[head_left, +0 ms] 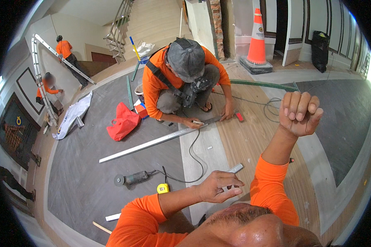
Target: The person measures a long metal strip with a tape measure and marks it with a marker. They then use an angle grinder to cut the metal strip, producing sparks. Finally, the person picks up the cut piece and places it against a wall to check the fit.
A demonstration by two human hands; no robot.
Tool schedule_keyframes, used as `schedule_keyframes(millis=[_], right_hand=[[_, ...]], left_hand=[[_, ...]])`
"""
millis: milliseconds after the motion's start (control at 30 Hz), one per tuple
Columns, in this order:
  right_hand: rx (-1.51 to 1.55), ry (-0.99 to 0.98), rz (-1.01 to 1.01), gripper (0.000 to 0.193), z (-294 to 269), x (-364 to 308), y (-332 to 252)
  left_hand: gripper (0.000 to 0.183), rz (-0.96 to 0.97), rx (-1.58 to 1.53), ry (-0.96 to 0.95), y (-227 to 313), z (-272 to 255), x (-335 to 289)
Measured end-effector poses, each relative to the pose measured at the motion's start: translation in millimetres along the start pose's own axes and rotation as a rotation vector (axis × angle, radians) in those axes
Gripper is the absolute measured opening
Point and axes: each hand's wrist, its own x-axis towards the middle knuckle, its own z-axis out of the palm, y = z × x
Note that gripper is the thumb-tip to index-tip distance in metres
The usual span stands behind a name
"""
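My left hand (pixel 219 187) hangs over the floor with fingers loosely bent and the thumb apart; nothing shows in it. Just behind its fingers is the end of a silver metal strip (pixel 236 168). My right hand (pixel 299 113) is raised to the right, fingers curled in, with nothing visible in it. Left of my left hand lie a yellow tape measure (pixel 163 188) and a corded angle grinder (pixel 132 178). In front of me a crouching co-worker (pixel 185 78) in orange holds a small white object (pixel 197 122) over a long metal bar (pixel 148 143), the other hand near its dark end.
The grinder's black cord (pixel 203 164) loops across the floor. A red bag (pixel 123 122), a red-handled item (pixel 239 117) and a green bar (pixel 259 83) lie around the co-worker. A traffic cone (pixel 257 41) stands behind. Two people work near a ladder (pixel 36 61) at far left.
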Motion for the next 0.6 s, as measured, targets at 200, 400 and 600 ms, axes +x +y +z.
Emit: schedule_keyframes(millis=[200, 400, 600], right_hand=[[-0.005, -0.003, 0.004, 0.029, 0.7, -0.9, 0.8], [-0.010, -0.021, 0.036, 0.030, -6.6, -2.6, 1.1], [-0.038, -0.057, 0.076, 0.031, -15.0, 2.3, -3.9]], left_hand=[[0.019, 0.020, 0.032, 0.005, -3.5, 0.4, -1.7], [0.019, 0.007, 0.026, 0.007, -10.4, 0.1, -2.4], [0.020, 0.014, 0.009, -0.002, -10.5, -3.2, 2.3]])
